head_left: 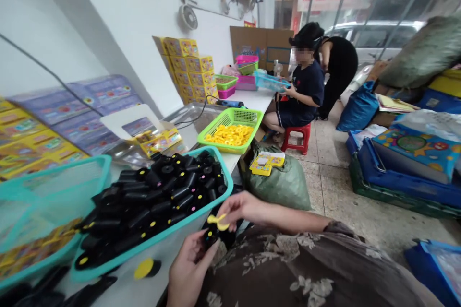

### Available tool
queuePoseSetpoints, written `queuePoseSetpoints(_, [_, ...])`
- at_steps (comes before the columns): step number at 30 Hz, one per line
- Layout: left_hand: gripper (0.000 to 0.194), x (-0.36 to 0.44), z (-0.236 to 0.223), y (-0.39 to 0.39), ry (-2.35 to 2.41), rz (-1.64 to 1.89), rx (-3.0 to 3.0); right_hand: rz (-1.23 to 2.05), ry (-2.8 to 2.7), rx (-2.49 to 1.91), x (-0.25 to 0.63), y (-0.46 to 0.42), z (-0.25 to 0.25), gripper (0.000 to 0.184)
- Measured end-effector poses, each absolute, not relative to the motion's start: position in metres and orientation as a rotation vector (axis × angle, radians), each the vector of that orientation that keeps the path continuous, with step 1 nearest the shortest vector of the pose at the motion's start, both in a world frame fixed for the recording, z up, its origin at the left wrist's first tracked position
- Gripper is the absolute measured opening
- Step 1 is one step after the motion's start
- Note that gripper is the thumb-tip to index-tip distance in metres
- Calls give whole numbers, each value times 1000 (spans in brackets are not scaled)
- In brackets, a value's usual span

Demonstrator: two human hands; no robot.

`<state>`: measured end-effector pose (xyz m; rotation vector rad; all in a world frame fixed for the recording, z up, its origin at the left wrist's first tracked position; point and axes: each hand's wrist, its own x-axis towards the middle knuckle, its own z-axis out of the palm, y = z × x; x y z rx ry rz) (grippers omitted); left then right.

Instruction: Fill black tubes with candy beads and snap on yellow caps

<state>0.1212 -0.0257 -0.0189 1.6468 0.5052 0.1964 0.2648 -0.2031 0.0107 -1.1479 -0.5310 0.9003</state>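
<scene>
Just outside the right-hand corner of a turquoise basket (227, 186), a yellow piece (222, 223) is being pinched in the fingertips of the right hand (248, 208), its long axis being laid roughly sideways, narrow end toward the basket. Along the basket's near side, just below the piece in the view, a black cylinder (210, 236) is being gripped in the curled fingers of the left hand (189, 261); its axis is being hidden. Whether the two are touching cannot be told. Of the hands, the right is being held nearer the basket's corner. Beyond that corner, loose yellow rings (230, 135) are being contained in a green basket (256, 127).
</scene>
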Motion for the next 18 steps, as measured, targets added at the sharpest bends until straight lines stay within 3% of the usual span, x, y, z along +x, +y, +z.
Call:
queuePoseSetpoints(4, [69,134,-6,-36,485,128,1632,921,-409,-1162,236,-192,-8,65])
queuePoseSetpoints(9, [69,140,11,-47,499,123,1613,765,-304,-1164,231,-196,4,63])
queuePoseSetpoints(18, [53,122,7,-64,404,186,1681,710,-139,-1187,218,-185,0,59])
